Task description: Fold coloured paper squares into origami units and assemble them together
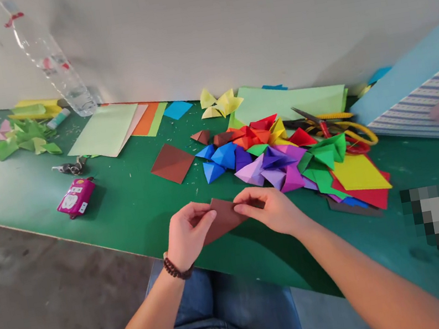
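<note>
Though creased, brown paper [224, 220] between left hand [189, 236] and right hand [270, 211]

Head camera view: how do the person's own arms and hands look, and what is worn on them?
The left forearm and right forearm are bare, without sleeves; the left hand and right hand wear no gloves. A bracelet of dark brown beads circles the left wrist; the right wrist shows none.

No legible text from my remote seat.
The magenta plastic packet [76, 197] carries white printed marks (too small and blurred to read).
</note>
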`<state>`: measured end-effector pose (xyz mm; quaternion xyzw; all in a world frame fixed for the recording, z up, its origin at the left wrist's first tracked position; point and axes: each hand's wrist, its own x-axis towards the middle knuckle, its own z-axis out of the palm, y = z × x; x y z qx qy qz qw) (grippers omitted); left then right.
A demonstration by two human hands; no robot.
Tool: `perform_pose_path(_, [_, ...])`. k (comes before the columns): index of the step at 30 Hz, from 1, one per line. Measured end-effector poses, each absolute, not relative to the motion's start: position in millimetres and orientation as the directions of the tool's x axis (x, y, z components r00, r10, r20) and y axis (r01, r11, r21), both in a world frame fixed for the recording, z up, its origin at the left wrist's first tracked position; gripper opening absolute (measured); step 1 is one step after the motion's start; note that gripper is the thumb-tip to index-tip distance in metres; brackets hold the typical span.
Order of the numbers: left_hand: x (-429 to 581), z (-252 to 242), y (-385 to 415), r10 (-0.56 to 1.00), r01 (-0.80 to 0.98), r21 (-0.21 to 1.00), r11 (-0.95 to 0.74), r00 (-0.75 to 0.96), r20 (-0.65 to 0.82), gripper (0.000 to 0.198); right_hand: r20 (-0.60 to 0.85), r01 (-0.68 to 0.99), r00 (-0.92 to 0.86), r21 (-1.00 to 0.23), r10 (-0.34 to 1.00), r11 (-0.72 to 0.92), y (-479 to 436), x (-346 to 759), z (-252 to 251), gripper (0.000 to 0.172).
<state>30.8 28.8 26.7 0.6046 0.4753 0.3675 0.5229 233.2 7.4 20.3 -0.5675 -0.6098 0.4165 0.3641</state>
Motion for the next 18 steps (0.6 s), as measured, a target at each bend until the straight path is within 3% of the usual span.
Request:
perform_pose_path(5, [31.4,25.5,35.1,0.958,0.163,0.979,-0.126,0.278,0.077,0.011,-0.004,0.346,-0.026,-0.938,1.0,0.005,6.6,237.6,19.2,0.029])
perform_pose_path(8, [33.0,33.6,40.1,0.907,0.228,0.898,-0.376,0.291,0.306,0.007,0.002,0.173,-0.039,-0.985,0.999,0.009,5.9,246.0,21.0,0.049])
perform_pose_path(10, [34.0,40.4,43.6,0.808,0.244,0.802,-0.545,0.408,0.425,0.008,0.01,0.072,-0.127,-0.997,0.992,0.019,5.1,250.5,23.3,0.058])
perform_pose_path(13, [35.8,45.4,47.6,0.686,0.211,0.715,-0.666,0.551,0.476,0.012,-0.028,0.059,-0.267,-0.998,0.963,-0.013,3.8,251.3,26.0,0.051])
perform_pose_path(18, [40.6,36.7,47.9,0.67,0.157,0.718,-0.678,0.532,0.517,0.022,-0.091,0.073,-0.292,-0.995,0.952,-0.072,3.8,247.2,24.9,0.044])
